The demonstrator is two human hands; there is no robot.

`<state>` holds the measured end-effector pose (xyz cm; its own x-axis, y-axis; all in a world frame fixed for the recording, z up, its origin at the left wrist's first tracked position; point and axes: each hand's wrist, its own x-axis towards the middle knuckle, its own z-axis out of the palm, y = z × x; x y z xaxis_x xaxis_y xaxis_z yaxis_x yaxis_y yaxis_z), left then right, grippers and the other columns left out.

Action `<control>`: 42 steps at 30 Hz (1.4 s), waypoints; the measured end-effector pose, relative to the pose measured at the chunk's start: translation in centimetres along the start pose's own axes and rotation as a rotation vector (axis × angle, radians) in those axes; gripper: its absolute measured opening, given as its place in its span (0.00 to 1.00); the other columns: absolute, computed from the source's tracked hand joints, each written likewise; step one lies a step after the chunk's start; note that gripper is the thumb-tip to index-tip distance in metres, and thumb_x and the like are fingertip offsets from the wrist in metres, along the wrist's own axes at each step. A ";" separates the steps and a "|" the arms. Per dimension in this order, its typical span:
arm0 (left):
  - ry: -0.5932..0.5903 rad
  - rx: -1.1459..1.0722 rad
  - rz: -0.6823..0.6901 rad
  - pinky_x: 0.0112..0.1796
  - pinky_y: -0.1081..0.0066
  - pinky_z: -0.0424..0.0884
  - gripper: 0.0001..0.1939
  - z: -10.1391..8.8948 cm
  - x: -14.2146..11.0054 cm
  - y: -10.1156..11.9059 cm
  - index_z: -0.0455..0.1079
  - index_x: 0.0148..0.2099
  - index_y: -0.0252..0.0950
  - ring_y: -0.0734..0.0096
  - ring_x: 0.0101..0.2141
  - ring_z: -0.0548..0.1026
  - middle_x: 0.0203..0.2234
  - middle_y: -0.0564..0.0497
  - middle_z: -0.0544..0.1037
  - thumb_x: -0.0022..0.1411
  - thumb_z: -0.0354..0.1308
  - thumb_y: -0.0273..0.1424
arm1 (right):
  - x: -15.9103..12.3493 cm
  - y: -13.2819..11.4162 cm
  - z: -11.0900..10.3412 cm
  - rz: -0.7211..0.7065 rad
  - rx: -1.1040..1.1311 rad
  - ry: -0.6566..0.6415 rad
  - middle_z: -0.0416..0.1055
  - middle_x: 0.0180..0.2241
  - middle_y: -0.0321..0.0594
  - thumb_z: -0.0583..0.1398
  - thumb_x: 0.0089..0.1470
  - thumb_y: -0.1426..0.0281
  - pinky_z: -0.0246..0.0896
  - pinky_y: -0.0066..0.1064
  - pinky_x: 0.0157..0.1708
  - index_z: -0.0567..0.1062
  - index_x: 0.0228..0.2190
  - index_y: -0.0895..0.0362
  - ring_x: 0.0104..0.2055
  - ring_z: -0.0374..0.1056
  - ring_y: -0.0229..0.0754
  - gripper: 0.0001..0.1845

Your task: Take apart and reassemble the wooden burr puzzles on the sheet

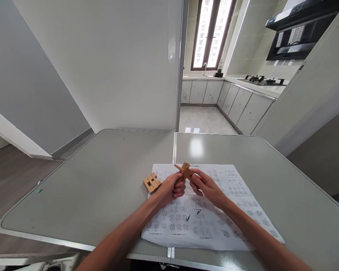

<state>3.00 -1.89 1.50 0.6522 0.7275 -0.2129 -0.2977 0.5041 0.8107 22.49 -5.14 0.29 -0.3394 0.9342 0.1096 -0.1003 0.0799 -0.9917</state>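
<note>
Above the paper sheet, my left hand (174, 186) is closed around small wooden puzzle pieces (187, 173), with a thin stick-like end poking out to the upper left. My right hand (202, 183) pinches the same cluster from the right side. How the pieces join is partly hidden by my fingers. Just left of my left wrist, a group of notched wooden blocks (151, 183) lies on the table beside the sheet's edge. Beneath both hands spreads the white instruction sheet (209, 226), printed with rows of small diagrams.
The grey table (101, 188) has a metal seam running down its middle. A small green bit (39, 191) sits near its left edge. Beyond the table stand a white partition (130, 67) and a kitchen with cabinets (250, 109) and a stove (262, 80).
</note>
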 end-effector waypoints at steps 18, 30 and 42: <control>-0.035 0.114 0.002 0.16 0.78 0.42 0.14 -0.5 -0.6 0.7 0.59 0.31 0.39 0.79 0.16 0.39 0.14 0.64 0.47 0.66 0.49 0.41 | 0.1 -0.3 -0.1 0.008 0.122 -0.054 0.69 0.36 0.36 0.56 0.69 0.50 0.58 0.31 0.26 0.69 0.46 0.51 0.25 0.62 0.35 0.18; -0.014 0.523 0.088 0.20 0.71 0.45 0.22 1.1 -1.6 0.4 0.52 0.26 0.40 0.76 0.19 0.46 0.16 0.59 0.53 0.73 0.41 0.43 | -0.1 -0.5 -0.7 0.098 0.059 -0.061 0.67 0.32 0.33 0.59 0.67 0.50 0.55 0.31 0.29 0.74 0.47 0.53 0.24 0.57 0.33 0.20; -0.164 0.154 -0.048 0.19 0.76 0.44 0.19 1.4 -1.3 1.5 0.58 0.34 0.38 0.80 0.19 0.45 0.20 0.62 0.51 0.68 0.57 0.46 | 0.3 0.6 -0.8 0.051 0.092 0.095 0.69 0.34 0.35 0.61 0.64 0.51 0.56 0.31 0.26 0.75 0.49 0.52 0.23 0.57 0.33 0.21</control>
<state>2.70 -2.77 3.74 0.7716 0.6126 -0.1715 -0.1620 0.4498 0.8783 23.03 -4.56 -0.36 -0.2568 0.9653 0.0477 -0.1717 0.0030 -0.9851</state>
